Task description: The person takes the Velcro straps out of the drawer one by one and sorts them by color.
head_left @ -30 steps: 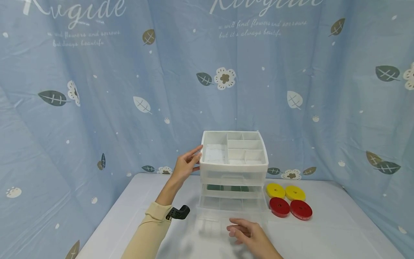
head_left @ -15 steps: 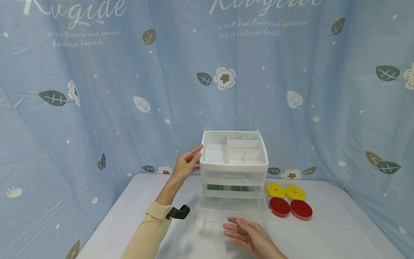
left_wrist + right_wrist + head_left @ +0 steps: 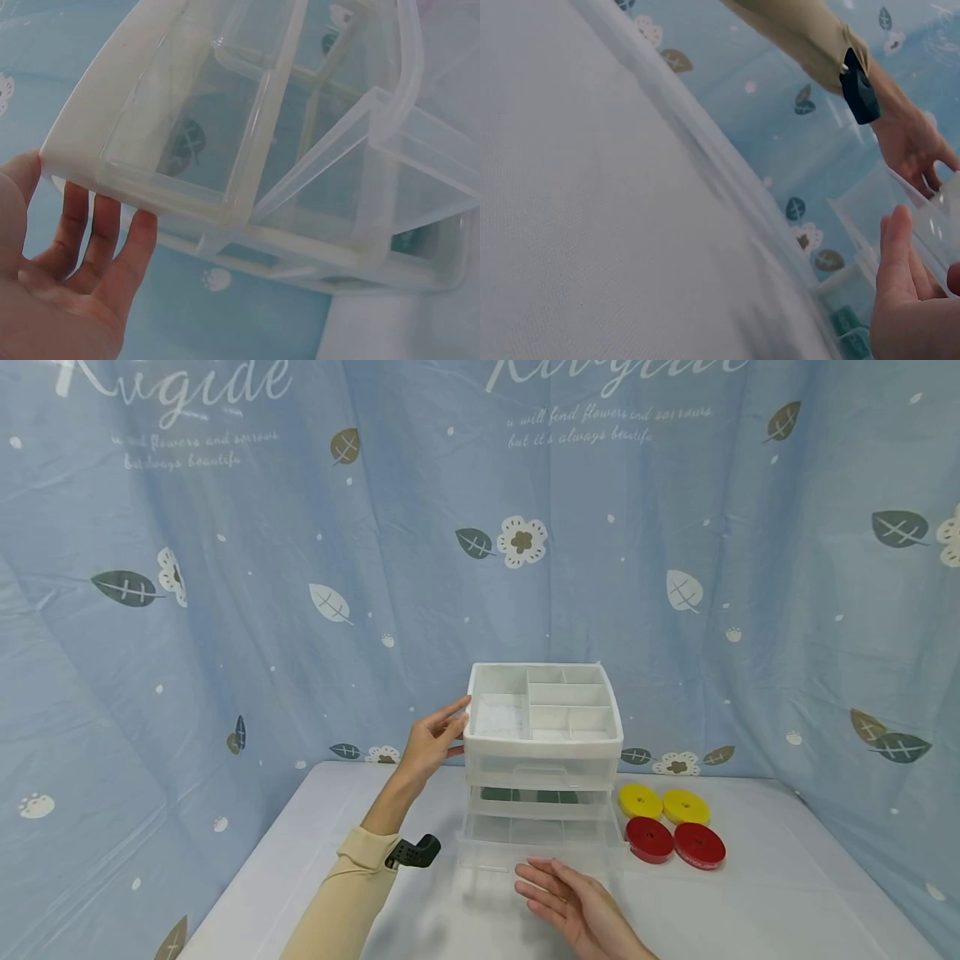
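A plastic drawer organizer (image 3: 551, 749) with a white compartment top stands on the table. My left hand (image 3: 429, 745) touches its left side near the rim, fingers fairly straight. In the left wrist view, the fingertips of the left hand (image 3: 94, 277) rest along the white edge. A clear drawer (image 3: 536, 832) extends forward from below the shut top drawer (image 3: 495, 768). My right hand (image 3: 577, 906) is at the front of the extended drawer, fingers stretched and apart, holding nothing. Dark green items (image 3: 847, 322) show through the clear plastic.
Two yellow rolls (image 3: 640, 802) and two red rolls (image 3: 648, 841), like wound ribbon, lie right of the organizer on the white tablecloth (image 3: 757, 893). A blue patterned curtain (image 3: 405, 527) hangs behind and at the sides. A black device (image 3: 415, 852) is on the left wrist.
My right hand has straightened its fingers from a looser curl and shifted slightly left and forward to the extended drawer's front. The left hand and the organizer have stayed in place.
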Demonstrator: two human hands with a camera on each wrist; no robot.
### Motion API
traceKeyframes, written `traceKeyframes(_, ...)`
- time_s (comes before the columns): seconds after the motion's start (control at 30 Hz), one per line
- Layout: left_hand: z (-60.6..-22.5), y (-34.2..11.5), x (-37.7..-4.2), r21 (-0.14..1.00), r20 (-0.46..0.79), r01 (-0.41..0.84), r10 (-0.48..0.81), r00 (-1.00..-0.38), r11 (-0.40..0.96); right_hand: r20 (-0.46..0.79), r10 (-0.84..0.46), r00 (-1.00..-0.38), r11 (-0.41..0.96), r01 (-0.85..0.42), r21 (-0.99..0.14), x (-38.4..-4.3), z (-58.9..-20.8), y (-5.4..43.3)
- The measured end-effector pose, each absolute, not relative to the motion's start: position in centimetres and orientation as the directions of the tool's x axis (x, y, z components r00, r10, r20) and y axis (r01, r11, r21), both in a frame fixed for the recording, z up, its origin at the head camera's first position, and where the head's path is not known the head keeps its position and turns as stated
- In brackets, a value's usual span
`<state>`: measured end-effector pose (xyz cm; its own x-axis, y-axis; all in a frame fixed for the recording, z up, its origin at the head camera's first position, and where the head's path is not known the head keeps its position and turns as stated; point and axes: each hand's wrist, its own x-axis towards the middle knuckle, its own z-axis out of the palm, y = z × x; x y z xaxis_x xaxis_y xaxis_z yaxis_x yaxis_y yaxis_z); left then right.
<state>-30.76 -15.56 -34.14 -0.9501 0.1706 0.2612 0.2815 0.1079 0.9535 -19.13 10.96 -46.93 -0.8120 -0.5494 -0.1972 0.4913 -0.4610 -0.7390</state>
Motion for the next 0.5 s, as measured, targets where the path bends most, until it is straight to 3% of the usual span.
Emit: traceKeyframes(0.5, -34.24, -15.61, -30.79, 0.951, 0.266, 0.287, 0.17, -0.949, 0.117, -0.217, -0.533, -0.817, -0.467, 0.499, -0.73, -19.08, -46.99, 10.74)
